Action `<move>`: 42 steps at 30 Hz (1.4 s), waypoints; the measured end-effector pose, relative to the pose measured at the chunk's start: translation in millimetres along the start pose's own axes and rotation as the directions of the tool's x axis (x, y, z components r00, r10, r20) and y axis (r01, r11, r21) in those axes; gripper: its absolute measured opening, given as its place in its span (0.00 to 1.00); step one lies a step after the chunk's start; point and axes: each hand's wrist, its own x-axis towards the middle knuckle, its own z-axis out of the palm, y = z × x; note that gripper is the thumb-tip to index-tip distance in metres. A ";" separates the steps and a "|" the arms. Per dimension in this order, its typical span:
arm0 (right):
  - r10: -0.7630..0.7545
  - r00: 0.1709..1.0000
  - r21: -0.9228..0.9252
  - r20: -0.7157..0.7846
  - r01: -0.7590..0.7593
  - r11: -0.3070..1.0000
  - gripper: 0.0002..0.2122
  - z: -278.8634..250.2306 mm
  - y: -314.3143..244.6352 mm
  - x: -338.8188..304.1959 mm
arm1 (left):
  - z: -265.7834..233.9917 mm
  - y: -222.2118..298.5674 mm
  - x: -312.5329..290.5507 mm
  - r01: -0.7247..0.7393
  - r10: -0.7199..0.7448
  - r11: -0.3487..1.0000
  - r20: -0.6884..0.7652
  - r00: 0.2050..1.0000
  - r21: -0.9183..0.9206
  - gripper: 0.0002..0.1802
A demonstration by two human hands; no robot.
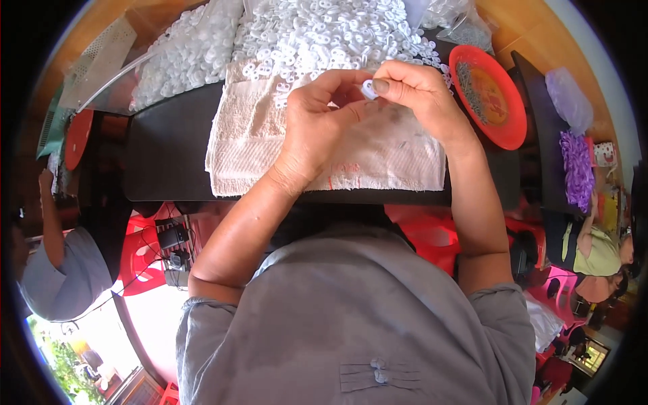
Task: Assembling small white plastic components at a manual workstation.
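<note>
My right hand [425,98] pinches a small white plastic piece [369,89] between thumb and forefinger. My left hand [317,115] closes on the same piece from the other side, its thumb and fingertips meeting near it. Both hands are raised above a folded beige towel [250,158] spread on the dark table [169,152]. Just beyond them a large heap of similar white pieces [317,34] covers the far part of the towel, with a few strays close to my left hand. The piece's far side is hidden by my fingers.
At the far left lies a clear bag of white pieces [192,57]. A red dish [516,111] of small grey metal parts [467,91] stands right of my right hand. Purple strips [576,169] lie farther right. Other people sit at left [67,270] and right [597,250].
</note>
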 end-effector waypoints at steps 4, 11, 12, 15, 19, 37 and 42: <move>0.052 0.997 0.090 0.051 -0.057 0.994 0.11 -4.5 -3.8 -2.5 | 0.5 -1.3 0.0 -0.045 0.048 0.998 0.051 0.998 -0.049 0.15; 0.103 0.989 0.246 0.109 -0.127 0.961 0.12 -7.9 -1.4 -1.5 | 1.5 -8.6 -0.2 -0.272 0.267 0.945 0.055 0.962 0.180 0.15; 0.126 0.985 0.265 0.115 -0.153 0.952 0.11 -6.4 -1.5 -1.7 | 0.6 -7.8 -0.3 -0.271 0.265 0.945 0.054 0.963 0.185 0.15; 0.134 0.983 0.279 0.129 -0.166 0.946 0.11 -2.7 -2.1 4.4 | -4.0 -3.6 -1.3 -0.320 0.325 0.911 0.025 0.945 0.259 0.15; 0.183 0.981 0.347 0.058 -0.192 0.918 0.11 2.5 -5.8 -6.9 | 0.7 -22.8 -1.7 -0.279 0.267 0.950 0.096 0.959 0.142 0.11; 0.128 0.980 -0.233 0.153 -0.090 0.968 0.04 -33.1 4.2 -6.0 | -106.3 127.0 65.5 -0.298 0.598 0.709 -0.321 0.735 0.639 0.04; 0.178 0.970 -0.565 0.163 -0.057 0.823 0.05 -17.2 -18.5 -14.5 | -146.4 87.4 67.8 -0.243 0.730 -0.004 0.169 0.662 0.970 0.06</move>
